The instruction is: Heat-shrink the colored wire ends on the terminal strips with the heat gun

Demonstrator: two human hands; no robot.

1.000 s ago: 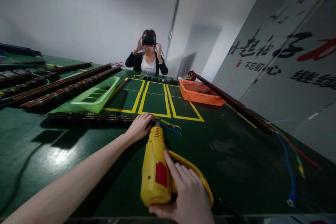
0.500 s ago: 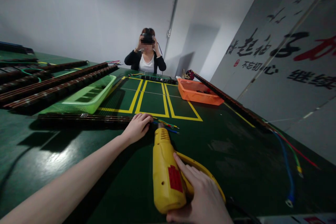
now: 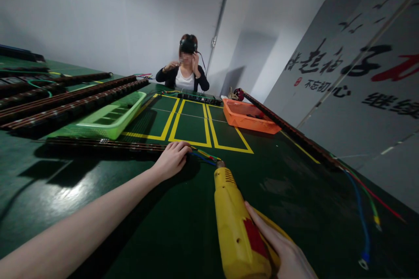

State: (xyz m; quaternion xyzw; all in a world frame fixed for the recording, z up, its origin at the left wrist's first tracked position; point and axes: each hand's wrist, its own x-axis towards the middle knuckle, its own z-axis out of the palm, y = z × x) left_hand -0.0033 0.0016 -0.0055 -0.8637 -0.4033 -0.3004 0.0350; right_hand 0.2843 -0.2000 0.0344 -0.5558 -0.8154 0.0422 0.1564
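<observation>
A yellow heat gun (image 3: pixel 234 222) with a red label is gripped in my right hand (image 3: pixel 284 248), its metal nozzle pointing away from me. The nozzle is at the loose ends of some coloured wires (image 3: pixel 205 156), blue, green, yellow and red. Whether it touches them I cannot tell. My left hand (image 3: pixel 173 157) is wrapped over the right end of a long dark bar with copper-coloured rods (image 3: pixel 108 144), where those wires come out. The bar lies flat on the green table (image 3: pixel 147 226).
Behind the bar stands a green basket (image 3: pixel 114 117); several similar long bars (image 3: pixel 75 104) are at the left. An orange basket (image 3: pixel 252 115) sits back right, beside another bar (image 3: pixel 291 130) with wires and ring terminals. Across the table a person (image 3: pixel 186 69) wears a headset.
My right hand has moved the heat gun to the right, its nozzle from near the bar's end to the wire tips. My left hand stays put. The person opposite has lowered one hand.
</observation>
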